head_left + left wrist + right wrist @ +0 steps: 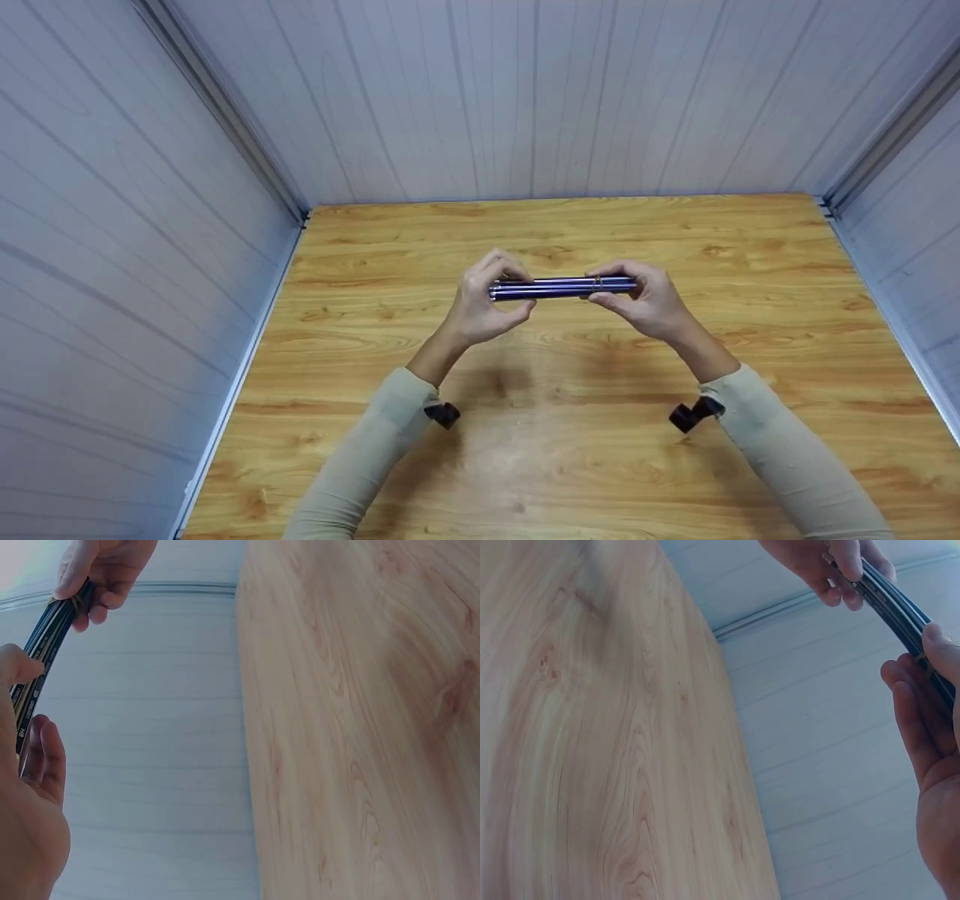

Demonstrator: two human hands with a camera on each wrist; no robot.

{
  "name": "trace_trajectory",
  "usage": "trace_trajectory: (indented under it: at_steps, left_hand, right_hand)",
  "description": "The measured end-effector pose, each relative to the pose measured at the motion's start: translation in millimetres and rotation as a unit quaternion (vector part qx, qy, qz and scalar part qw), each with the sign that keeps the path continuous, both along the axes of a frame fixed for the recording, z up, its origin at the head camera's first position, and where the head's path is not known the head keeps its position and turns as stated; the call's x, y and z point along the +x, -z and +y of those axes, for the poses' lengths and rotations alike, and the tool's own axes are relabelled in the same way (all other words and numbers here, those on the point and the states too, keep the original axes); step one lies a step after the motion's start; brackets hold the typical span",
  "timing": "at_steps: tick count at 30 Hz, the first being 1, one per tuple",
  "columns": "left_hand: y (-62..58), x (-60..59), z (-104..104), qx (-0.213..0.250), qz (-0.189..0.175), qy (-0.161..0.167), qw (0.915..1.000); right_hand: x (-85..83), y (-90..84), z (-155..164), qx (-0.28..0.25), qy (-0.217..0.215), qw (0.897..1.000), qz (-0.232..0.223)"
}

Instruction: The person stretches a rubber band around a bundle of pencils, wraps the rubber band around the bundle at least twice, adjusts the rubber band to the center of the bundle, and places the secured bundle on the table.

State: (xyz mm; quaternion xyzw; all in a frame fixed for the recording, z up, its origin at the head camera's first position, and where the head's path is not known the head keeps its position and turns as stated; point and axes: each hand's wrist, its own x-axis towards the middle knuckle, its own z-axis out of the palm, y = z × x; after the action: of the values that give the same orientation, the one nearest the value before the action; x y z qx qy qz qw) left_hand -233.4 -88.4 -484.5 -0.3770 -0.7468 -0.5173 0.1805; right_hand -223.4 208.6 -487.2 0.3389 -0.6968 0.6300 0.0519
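A bundle of dark blue pencils (559,288) is held level above the table, one end in each hand. My left hand (481,304) grips the left end between thumb and fingers. At the other end, my right hand (651,301) holds the bundle, its thumb along the near side. A thin yellowish band (598,284) circles the pencils beside the right fingers. Light lettering shows along the pencils (49,636) in the left wrist view. The right wrist view has the bundle (896,609) slanting between both hands; the palms hide parts of its ends.
Below the hands lies a wood-grain table (555,465). Pale panel walls (495,97) stand at its back, left and right. A small black camera (442,415) is strapped at the left wrist and another black camera (694,415) at the right.
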Motion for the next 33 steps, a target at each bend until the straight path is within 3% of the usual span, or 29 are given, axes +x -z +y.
trace_trajectory:
  at_steps: [4, 6, 13, 17, 21, 33]
  left_hand:
    - [-0.9, 1.3, 1.1, 0.017, -0.024, 0.014, 0.9995]
    - [-0.3, 1.7, 2.3, 0.023, -0.035, 0.024, 0.9988]
    - [2.1, 0.8, 0.9, 0.033, -0.045, 0.025, 0.9981]
    - [3.7, -0.8, -3.2, 0.036, -0.039, 0.012, 0.9985]
    - [3.7, -0.9, -5.9, 0.052, -0.045, 0.003, 0.9976]
    - [-1.4, 1.9, 5.7, 0.041, -0.077, 0.000, 0.9962]
  right_hand:
    - [0.3, 2.7, -4.1, -0.004, -0.051, 0.999, -0.011]
    - [0.4, 3.6, -4.8, -0.004, -0.055, 0.998, -0.010]
    - [-1.2, 5.3, -5.8, 0.010, -0.025, 1.000, 0.008]
    - [-3.2, 6.0, -1.3, -0.015, 0.000, 1.000, 0.026]
    - [-5.9, 3.5, 2.6, -0.039, -0.002, 0.998, 0.044]
    - [-4.3, -2.2, -6.8, -0.020, 0.017, 0.998, 0.049]
